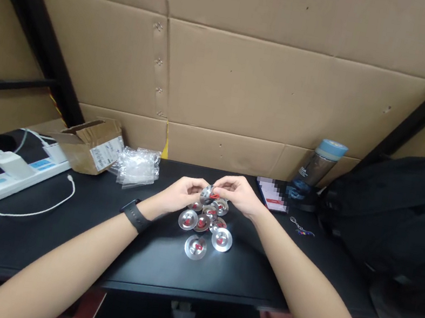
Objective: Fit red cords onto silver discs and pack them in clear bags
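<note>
Between my two hands, a small round silver metal disc is raised above a cluster of similar discs. My left hand grips its left side, fingers closed. My right hand pinches something red, like a cord or strip, at the disc's right side. Below them several shiny discs with red centres lie close together on the black table, some overlapping; one disc lies nearest the front edge and another to its right. A dark band circles my left wrist.
Left: a white power strip with cables, an open cardboard box, clear plastic bags. Right: a phone, a blue-lidded bottle, a small keychain, a black backpack. Cardboard walls the back of the table.
</note>
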### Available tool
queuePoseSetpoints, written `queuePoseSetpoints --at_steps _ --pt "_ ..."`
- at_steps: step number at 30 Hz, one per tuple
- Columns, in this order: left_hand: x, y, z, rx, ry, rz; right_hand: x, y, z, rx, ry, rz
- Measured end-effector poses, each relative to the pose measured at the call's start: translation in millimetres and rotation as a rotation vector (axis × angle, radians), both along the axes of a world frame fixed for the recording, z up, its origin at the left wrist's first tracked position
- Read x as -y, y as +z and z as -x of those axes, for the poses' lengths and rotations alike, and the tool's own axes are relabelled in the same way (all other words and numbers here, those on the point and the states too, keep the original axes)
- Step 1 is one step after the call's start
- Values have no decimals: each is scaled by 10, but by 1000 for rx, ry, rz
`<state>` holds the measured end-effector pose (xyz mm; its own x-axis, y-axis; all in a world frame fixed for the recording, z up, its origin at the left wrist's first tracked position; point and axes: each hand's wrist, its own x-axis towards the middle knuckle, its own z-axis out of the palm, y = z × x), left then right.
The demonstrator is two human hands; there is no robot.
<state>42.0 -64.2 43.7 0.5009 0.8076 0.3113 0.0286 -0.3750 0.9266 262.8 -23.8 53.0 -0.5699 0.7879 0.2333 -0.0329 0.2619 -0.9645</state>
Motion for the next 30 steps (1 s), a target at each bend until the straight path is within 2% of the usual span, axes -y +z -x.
queuePoseSetpoints --at_steps 3,5,7,9,11,13,15,16,19,21,26,30 --pt "-19 16 23 -105 3 -34 -2 19 -13 -2 21 31" --pt "-93 -8 88 -234 132 -210 -31 45 -50 20 46 58" --pt "-198 -59 185 -394 322 -424 -98 61 -113 -4 17 78" --pt "-302 -128 285 -538 478 -549 -210 41 -199 -90 -118 76" --pt "-377 -194 360 -659 559 -576 -360 -38 -304 -141 -324 45" --pt "-409 -242 392 -763 587 -564 -532 -177 -417 -47 -582 -28" --pt "-401 -260 383 -845 596 -550 -702 -349 -521 112 -783 -131" --pt "-387 -259 369 -874 605 -548 -779 -434 -562 207 -845 -184" --pt "-332 -222 319 -910 653 -560 -954 -621 -634 296 -918 -215" --pt "-298 -184 295 -882 599 -576 -1015 -671 -643 352 -933 -229" --pt "-241 -120 257 -821 195 -585 -1012 -652 -628 571 -858 -313" --pt "-200 -115 222 -863 139 -570 -955 -637 -618 739 -812 -400"
